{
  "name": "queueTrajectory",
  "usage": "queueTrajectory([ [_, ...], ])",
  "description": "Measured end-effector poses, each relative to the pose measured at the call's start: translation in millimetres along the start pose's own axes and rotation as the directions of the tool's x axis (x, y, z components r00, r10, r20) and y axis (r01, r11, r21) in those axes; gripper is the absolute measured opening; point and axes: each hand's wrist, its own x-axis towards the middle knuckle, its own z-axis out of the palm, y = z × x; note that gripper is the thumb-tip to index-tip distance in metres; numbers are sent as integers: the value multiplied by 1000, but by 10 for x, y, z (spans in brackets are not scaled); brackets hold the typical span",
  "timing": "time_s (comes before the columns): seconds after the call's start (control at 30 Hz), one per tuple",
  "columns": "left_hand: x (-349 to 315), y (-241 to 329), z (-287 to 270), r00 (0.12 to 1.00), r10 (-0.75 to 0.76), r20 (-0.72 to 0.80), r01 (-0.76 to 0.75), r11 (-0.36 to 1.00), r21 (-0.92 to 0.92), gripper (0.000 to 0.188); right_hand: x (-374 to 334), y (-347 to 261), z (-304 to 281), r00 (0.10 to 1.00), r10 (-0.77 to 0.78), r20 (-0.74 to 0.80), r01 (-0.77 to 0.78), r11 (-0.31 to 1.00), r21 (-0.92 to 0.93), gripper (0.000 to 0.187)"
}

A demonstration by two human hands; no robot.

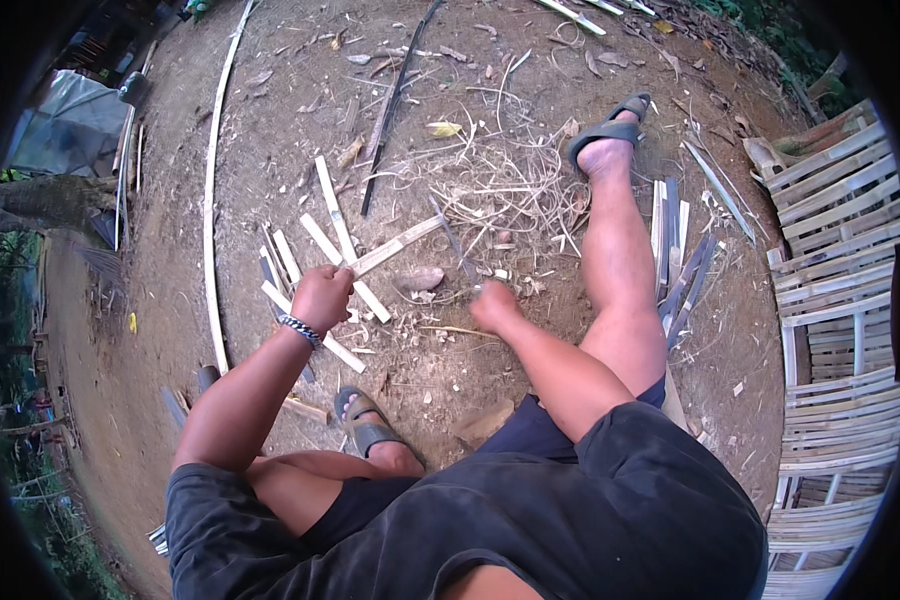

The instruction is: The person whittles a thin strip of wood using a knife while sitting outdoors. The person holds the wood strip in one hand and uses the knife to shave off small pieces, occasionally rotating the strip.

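My left hand (322, 298), with a chain bracelet at the wrist, is closed round the near end of a flat, pale bamboo strip (400, 245). The strip points away and to the right. In my right hand (496, 306) is the handle of a knife (457, 243), mostly covered by the fingers. Its narrow blade slants up and to the left, with the tip end at the strip's far end; whether they touch I cannot tell. Several cut bamboo strips (329, 205) lie on the ground around my left hand.
Curly bamboo shavings (520, 185) are heaped beyond my right hand. A long bamboo length (211, 200) lies at the left and a dark strip (395, 110) ahead. More strips (682, 290) lie beside my right leg. A slatted bamboo structure (835, 280) stands at the right.
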Motion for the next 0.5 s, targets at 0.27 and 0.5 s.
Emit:
queueTrajectory([
  [0.27, -59, 53, -126, 999, -3, -33, 3, 1000, 3, 35, 202, 317, 27, 996, 88, 16, -87, 994, -61, 32],
  [0.5, -385, 240, -342, 982, 185, 39, -184, 883, 431, 38, -69, 32, 189, 998, 15, -57, -5, 987, 161, 29],
])
